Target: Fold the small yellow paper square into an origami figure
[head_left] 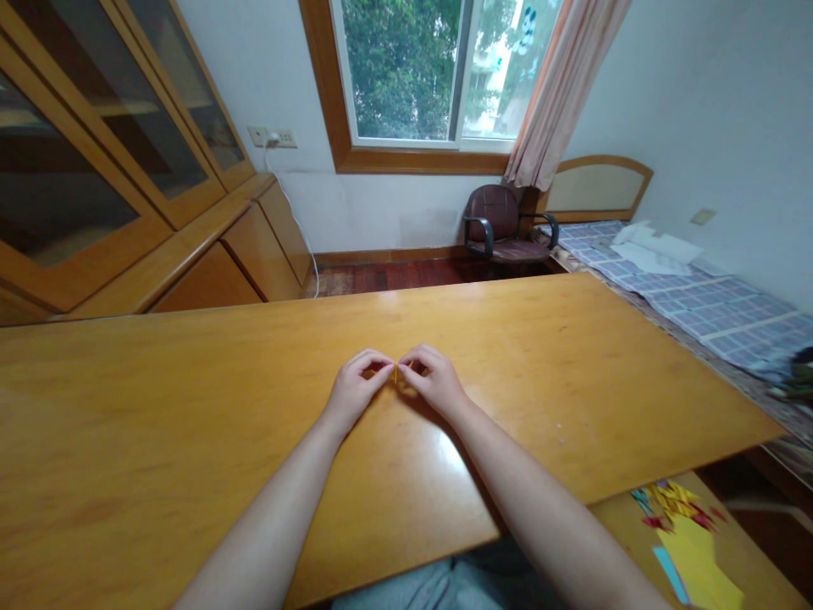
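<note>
Over the middle of the wooden table [209, 398], both hands meet at the fingertips. Between them stands a small, thin yellow piece [396, 373] that looks like folded paper, seen almost edge-on. My left hand [356, 385] is closed in a pinch on its left side. From the right, my right hand [437, 379] pinches it too, thumb against forefinger. The piece's exact shape is too small to make out, and the fingers cover part of it.
At lower right, a lower surface [616, 525] holds yellow paper sheets [695, 563], a blue sheet [670, 573] and several small folded colored pieces [677, 501]. Beyond the table are a chair [499, 224], a bed [692, 296] and a glass-door cabinet [152, 203].
</note>
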